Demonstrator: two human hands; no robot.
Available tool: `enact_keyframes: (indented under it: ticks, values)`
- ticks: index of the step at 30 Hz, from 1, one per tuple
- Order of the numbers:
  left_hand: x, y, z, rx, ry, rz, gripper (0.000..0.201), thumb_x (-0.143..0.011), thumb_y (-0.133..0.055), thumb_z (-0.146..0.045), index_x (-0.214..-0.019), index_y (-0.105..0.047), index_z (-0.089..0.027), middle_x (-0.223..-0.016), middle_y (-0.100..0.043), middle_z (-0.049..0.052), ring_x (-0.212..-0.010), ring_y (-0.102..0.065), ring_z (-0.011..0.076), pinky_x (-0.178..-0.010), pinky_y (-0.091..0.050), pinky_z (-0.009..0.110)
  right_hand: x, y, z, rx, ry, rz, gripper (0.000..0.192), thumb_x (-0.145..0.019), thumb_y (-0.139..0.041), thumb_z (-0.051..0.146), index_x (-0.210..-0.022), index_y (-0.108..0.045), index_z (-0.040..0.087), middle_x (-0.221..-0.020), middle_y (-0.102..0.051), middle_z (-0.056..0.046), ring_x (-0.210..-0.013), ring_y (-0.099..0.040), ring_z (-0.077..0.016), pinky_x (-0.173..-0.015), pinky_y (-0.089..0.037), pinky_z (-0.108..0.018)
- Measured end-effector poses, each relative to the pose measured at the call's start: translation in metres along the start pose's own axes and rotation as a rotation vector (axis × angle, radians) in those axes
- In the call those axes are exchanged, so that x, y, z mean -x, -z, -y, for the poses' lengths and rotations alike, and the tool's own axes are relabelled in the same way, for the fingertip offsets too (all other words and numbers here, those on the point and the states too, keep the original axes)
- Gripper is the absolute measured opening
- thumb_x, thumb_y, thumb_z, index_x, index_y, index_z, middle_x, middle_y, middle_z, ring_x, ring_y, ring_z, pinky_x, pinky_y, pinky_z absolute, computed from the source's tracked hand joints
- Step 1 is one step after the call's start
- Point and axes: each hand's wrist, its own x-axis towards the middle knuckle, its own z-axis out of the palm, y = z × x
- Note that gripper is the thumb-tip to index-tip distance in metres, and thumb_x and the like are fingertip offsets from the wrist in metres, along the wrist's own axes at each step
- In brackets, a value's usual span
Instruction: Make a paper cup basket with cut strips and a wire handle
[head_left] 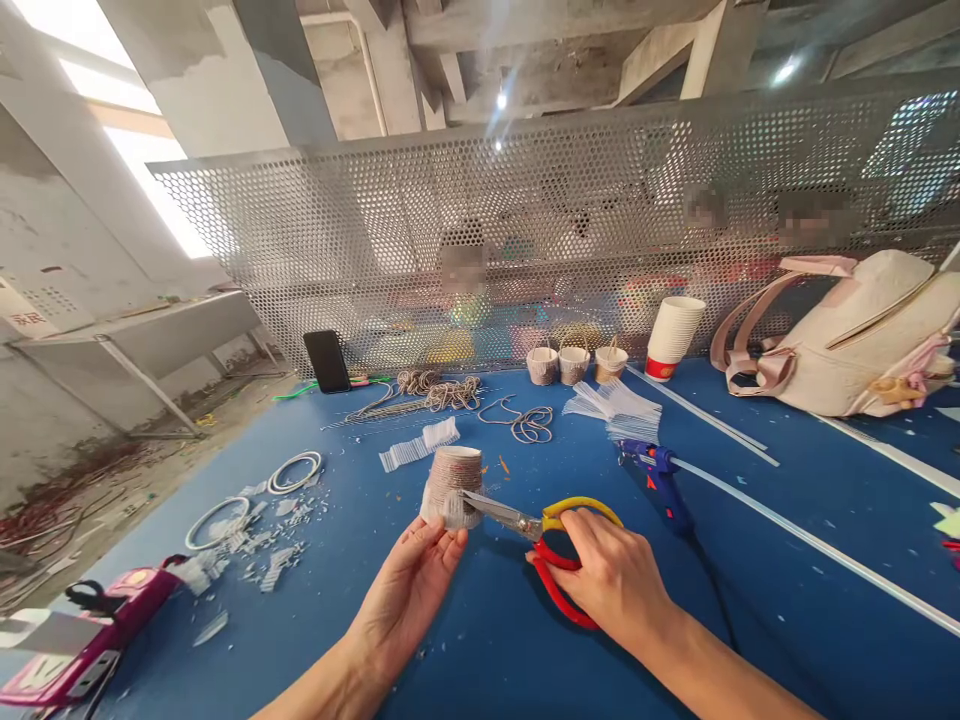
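My left hand [421,568] grips a small paper cup [458,470] by its lower end. Brown cord is wound around the cup, and a whitish pleated strip wraps the end near my fingers. Scissors [517,518] with red and yellow handles are in my right hand [611,565], its fingers through the loops. The blade tips touch or lie right against the cup's side, at the pleated strip; I cannot tell whether they are cutting. Just behind the cup lies a loose piece of white pleated strip [420,445].
Bundles of cord [442,390], a phone [327,361], several finished-looking small cups [574,365] and stacked paper cups [675,335] line the back. A blue glue gun [660,480] with a long glue stick lies right. White scraps [262,530] and a power strip [97,630] are left. A perforated metal screen [337,250] stands behind.
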Motion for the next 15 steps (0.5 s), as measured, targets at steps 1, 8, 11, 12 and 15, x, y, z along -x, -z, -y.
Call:
enact_keyframes:
  ticks: [1,8,11,12,15]
  values:
    - [-0.0003,-0.0004,0.0004,0.003,-0.008,-0.003,0.034,-0.082,-0.045,0.008,-0.106,-0.062,-0.009,-0.084,-0.071,0.01,-0.067,-0.071,0.0165,-0.062,-0.062,0.025,0.0,-0.0003,0.0012,-0.006,-0.009,0.002,0.035,-0.092,-0.044,0.046,-0.077,-0.058,0.017,-0.062,-0.063,-0.003,-0.056,-0.063,-0.0163,-0.048,-0.038,-0.027]
    - [-0.0002,-0.0018,0.0022,-0.004,-0.013,-0.049,0.035,-0.08,-0.048,0.008,-0.105,-0.063,-0.012,-0.085,-0.071,0.009,-0.067,-0.071,0.0171,-0.061,-0.061,0.025,-0.0009,-0.0028,0.0037,-0.065,-0.031,0.031,0.034,-0.091,-0.045,0.046,-0.076,-0.056,0.018,-0.061,-0.064,-0.002,-0.054,-0.064,-0.0157,-0.046,-0.037,-0.027]
    - [0.0003,-0.0023,0.0023,-0.016,-0.023,-0.055,0.033,-0.08,-0.049,0.009,-0.1,-0.064,-0.011,-0.083,-0.071,0.008,-0.067,-0.071,0.0172,-0.06,-0.061,0.025,-0.0011,-0.0034,0.0038,-0.06,-0.034,0.041,0.036,-0.091,-0.044,0.048,-0.076,-0.056,0.018,-0.06,-0.063,-0.002,-0.054,-0.063,-0.0156,-0.046,-0.037,-0.027]
    - [0.0004,-0.0024,0.0024,-0.018,-0.026,-0.052,0.032,-0.079,-0.049,0.009,-0.099,-0.064,-0.011,-0.082,-0.071,0.008,-0.067,-0.071,0.0172,-0.06,-0.061,0.025,-0.0011,-0.0037,0.0038,-0.056,-0.033,0.039,0.036,-0.091,-0.044,0.048,-0.076,-0.057,0.017,-0.061,-0.063,-0.002,-0.054,-0.064,-0.0157,-0.046,-0.037,-0.027]
    - [0.0007,-0.0026,0.0025,-0.023,-0.03,-0.041,0.031,-0.08,-0.048,0.009,-0.097,-0.064,-0.01,-0.082,-0.071,0.009,-0.066,-0.071,0.0169,-0.061,-0.061,0.025,-0.001,-0.0051,0.0033,-0.047,-0.027,0.021,0.037,-0.091,-0.045,0.048,-0.075,-0.057,0.017,-0.06,-0.063,-0.002,-0.053,-0.063,-0.0159,-0.046,-0.037,-0.027]
